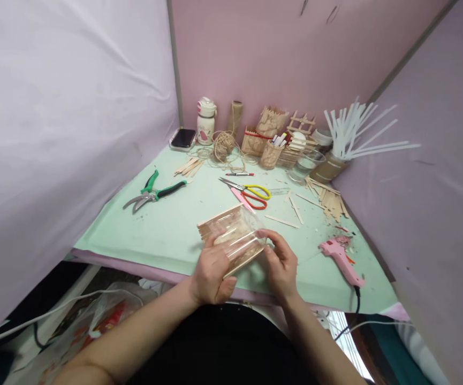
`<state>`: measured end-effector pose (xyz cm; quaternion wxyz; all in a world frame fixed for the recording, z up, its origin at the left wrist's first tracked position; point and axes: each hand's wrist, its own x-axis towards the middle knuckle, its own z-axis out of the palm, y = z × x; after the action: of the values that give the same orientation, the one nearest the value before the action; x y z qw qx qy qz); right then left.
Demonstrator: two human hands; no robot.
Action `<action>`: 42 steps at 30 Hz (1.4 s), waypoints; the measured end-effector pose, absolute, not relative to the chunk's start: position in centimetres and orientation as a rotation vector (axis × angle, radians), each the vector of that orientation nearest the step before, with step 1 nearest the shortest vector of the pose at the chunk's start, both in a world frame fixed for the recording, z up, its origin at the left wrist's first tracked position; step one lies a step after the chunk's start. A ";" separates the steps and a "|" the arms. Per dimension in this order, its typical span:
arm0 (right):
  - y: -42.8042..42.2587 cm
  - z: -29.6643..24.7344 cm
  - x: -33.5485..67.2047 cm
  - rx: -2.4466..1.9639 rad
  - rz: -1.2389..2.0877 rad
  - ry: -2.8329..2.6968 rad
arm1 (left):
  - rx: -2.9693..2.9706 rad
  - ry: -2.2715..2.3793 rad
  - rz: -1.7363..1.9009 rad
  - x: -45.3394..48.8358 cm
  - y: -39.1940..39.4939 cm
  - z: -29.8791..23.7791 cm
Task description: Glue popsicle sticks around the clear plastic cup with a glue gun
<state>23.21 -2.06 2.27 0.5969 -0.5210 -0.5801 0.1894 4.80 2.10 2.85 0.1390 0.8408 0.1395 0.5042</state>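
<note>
Both hands hold a clear plastic cup point(244, 231) wrapped in a panel of wooden craft sticks point(220, 220), just above the near edge of the green mat point(167, 230). My left hand point(212, 270) grips the cup's left side from below, fingers curled around it. From the right, my right hand point(281, 262) pinches the cup's right end with thumb and fingers. The cup lies on its side, tilted.
A pink glue gun point(341, 259) lies right of my hands, its cord running off the edge. Yellow and red scissors point(249, 193), green-handled pliers point(153, 193), loose sticks point(329, 200), twine point(224, 145), a phone point(183, 138), a bottle point(206, 122) and stick-built holders point(273, 136) fill the back.
</note>
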 end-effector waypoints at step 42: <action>-1.2 3.4 23.0 -1.005 0.433 -1.567 | 0.874 0.575 0.916 3.9 4.2 6.7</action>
<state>23.00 -1.20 3.42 0.5769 -0.4296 -0.6696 0.1851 3.92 4.18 6.70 0.7679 0.4025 0.2648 0.4220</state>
